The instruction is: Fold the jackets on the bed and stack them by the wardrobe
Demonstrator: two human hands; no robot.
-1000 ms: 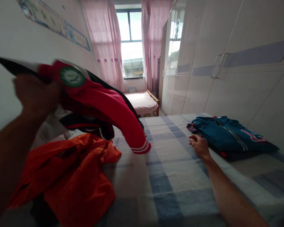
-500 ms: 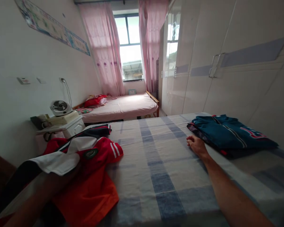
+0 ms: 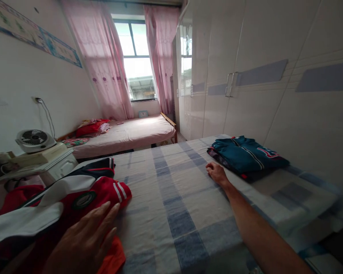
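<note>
My left hand (image 3: 85, 239) lies flat and open, fingers spread, on a red, white and dark jacket (image 3: 74, 190) with a round green badge, heaped at the left side of the bed (image 3: 182, 198). An orange garment (image 3: 112, 258) peeks out under the hand. My right hand (image 3: 215, 173) rests on the blue-checked bedsheet with its fingers curled, holding nothing, just left of a folded teal jacket (image 3: 245, 156) that lies on top of another folded dark garment.
A white wardrobe (image 3: 262, 95) with metal handles runs along the right. A second bed (image 3: 131, 133) with red bedding stands under the curtained window. A white nightstand (image 3: 54, 167) at the left carries a small fan (image 3: 34, 139).
The red jacket went from held up in my left hand to lying on the bed. My left hand let it go and now rests flat on it. The view shifted left.
</note>
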